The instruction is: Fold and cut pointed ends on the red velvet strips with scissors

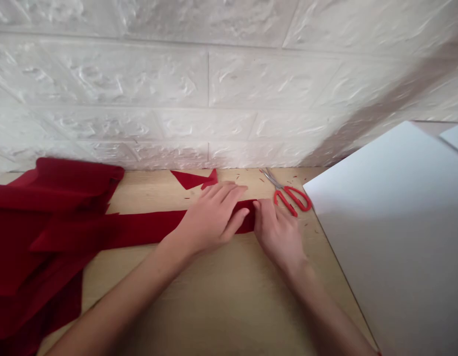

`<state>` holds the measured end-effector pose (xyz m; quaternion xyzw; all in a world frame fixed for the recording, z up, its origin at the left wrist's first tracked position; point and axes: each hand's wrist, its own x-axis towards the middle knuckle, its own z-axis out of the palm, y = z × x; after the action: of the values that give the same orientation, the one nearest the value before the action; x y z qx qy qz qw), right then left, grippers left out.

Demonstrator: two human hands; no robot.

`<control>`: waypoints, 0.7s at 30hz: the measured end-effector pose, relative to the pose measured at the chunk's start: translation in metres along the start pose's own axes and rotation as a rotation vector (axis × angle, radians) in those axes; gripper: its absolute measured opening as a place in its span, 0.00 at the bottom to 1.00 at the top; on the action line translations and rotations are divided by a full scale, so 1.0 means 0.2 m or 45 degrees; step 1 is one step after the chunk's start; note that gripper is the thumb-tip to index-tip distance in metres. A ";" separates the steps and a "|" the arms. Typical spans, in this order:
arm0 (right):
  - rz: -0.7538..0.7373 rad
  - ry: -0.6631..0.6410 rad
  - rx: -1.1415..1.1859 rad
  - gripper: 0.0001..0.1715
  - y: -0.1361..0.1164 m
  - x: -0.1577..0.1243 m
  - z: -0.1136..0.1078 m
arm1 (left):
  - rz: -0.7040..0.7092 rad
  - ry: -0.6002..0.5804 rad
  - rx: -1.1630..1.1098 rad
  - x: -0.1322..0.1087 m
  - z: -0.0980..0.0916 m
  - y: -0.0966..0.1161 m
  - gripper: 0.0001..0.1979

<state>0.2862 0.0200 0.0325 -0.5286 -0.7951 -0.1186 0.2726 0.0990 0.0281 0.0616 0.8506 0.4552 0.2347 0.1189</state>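
A long strip of red fabric (147, 228) lies across the wooden table, running from a larger heap of red cloth (17, 237) at the left. Flat on this strip rests my left hand (214, 212), its fingers stretched out and the thumb apart. At the strip's right end, my right hand (275, 225) has its fingers curled, pinching the fabric's edge. Just beyond the right hand are scissors (282, 190) with red handles, their blades pointing toward the wall. Small red fabric scraps (189, 179) lie behind my left hand.
A white textured brick-pattern wall (184, 74) rises along the table's (199, 296) back edge. To the right, a large white panel (392, 217) stands over the table's side. Tiny red clippings are scattered around the scissors.
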 end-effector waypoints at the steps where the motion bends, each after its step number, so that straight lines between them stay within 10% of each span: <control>1: -0.033 0.040 0.036 0.25 0.01 0.00 0.00 | 0.019 -0.035 -0.045 0.04 0.03 0.00 0.22; 6: -0.093 0.083 0.100 0.25 0.07 -0.02 0.00 | 0.039 -0.167 -0.207 0.11 0.16 -0.05 0.19; 21: 0.404 -0.157 0.800 0.18 0.14 -0.04 0.01 | 0.159 0.147 -0.208 0.08 0.31 -0.12 0.16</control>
<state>0.3124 0.0268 0.0235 -0.5420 -0.7158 0.2075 0.3884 0.1200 0.0559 0.0025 0.8498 0.3868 0.3266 0.1468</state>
